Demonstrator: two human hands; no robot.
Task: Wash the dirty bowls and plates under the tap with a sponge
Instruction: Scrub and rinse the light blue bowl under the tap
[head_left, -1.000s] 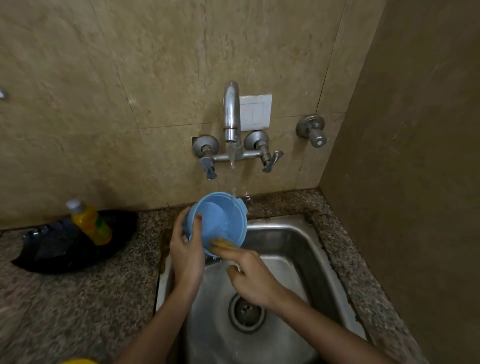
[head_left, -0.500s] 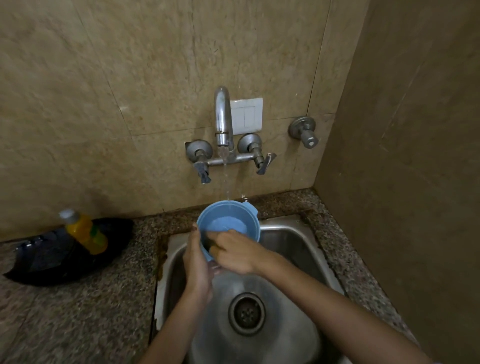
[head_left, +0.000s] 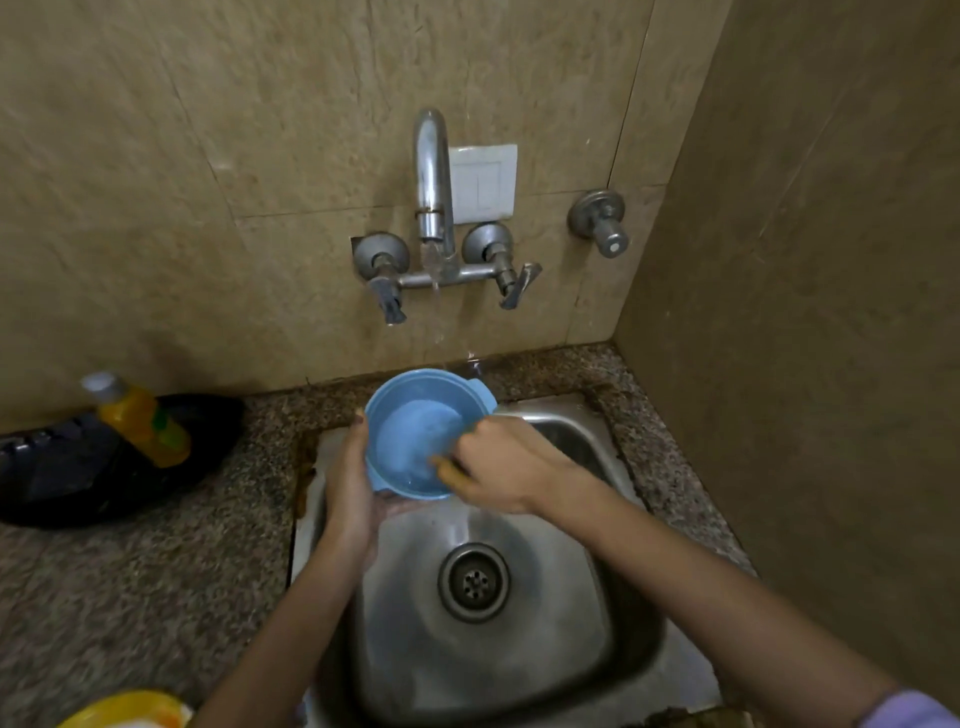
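Just one round blue plastic bowl (head_left: 410, 441), tilted over the back of the steel sink (head_left: 550, 654). Grip-wise: left hand (head_left: 350, 499) wraps its rim, right hand (head_left: 504, 467) pinches one yellowish sponge (head_left: 448, 471) inside the bowl.

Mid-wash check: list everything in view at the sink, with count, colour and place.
sink: one, steel, bottom centre
counter: one, speckled granite, around the sink
tap: one, steel, on the wall, running
wall valve: one, grey, right of the tap
switch plate: one, white, behind the tap
blue bowl: one, blue, over the sink's back edge
sponge: one, yellowish, mostly hidden, inside the bowl
black item: one, left counter, unclear what
bottle: one, yellow, on the black item
yellow item: one, bottom-left edge, cut off
left hand: one, grips the bowl's left side
right hand: one, holds the sponge
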